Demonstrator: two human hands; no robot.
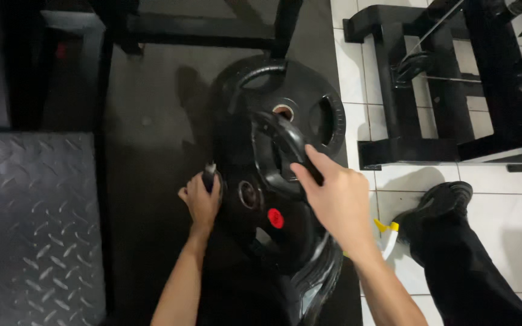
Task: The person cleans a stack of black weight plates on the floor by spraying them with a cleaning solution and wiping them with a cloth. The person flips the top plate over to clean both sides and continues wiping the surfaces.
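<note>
In the middle of the frame, the right hand [336, 196] is gripping the handle slot of an upright black weight plate [273, 205], while the left hand [200, 199] is clamping its left rim; another plate [309, 102] is lying flat just above, on the dark floor mat [152, 139]

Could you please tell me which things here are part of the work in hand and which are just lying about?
In hand: upper weight plate, gripped by left hand and right hand; lower weight plate beneath it.

Lying about: black rack, spray bottle, checker-plate platform.
</note>
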